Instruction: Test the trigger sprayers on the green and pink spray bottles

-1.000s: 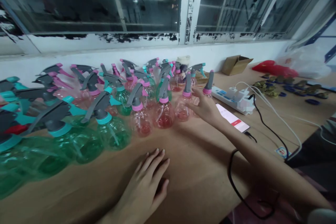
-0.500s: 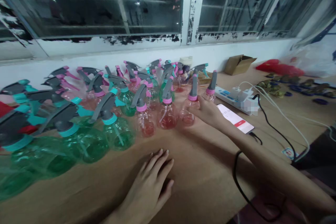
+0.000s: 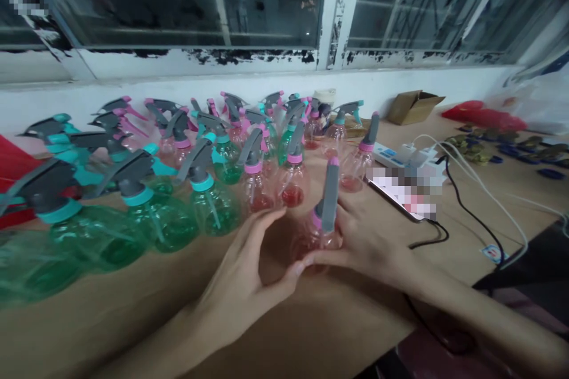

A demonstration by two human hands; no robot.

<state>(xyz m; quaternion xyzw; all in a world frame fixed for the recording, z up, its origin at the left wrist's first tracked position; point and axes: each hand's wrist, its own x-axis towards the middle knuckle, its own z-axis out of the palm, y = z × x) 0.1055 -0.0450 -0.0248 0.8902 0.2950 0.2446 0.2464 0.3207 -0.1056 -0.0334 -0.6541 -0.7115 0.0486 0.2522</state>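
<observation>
A small pink spray bottle (image 3: 320, 231) with a grey trigger head and pink collar stands on the brown table (image 3: 133, 308) in front of me. My right hand (image 3: 371, 240) wraps around its right side. My left hand (image 3: 249, 275) cups its left side, thumb touching the base and fingers curved towards it. Behind it stand rows of pink spray bottles (image 3: 291, 180) and green spray bottles (image 3: 213, 201) with teal collars.
A phone (image 3: 400, 195) lies right of the bottles, beside a white power strip (image 3: 406, 160) with black and white cables. A cardboard box (image 3: 413, 106), red bags and small dark parts lie far right. A white wall and windows run behind.
My right hand has pulled one pink bottle out of the row towards me. My left hand has lifted off the table and closed in on the bottle's left side.
</observation>
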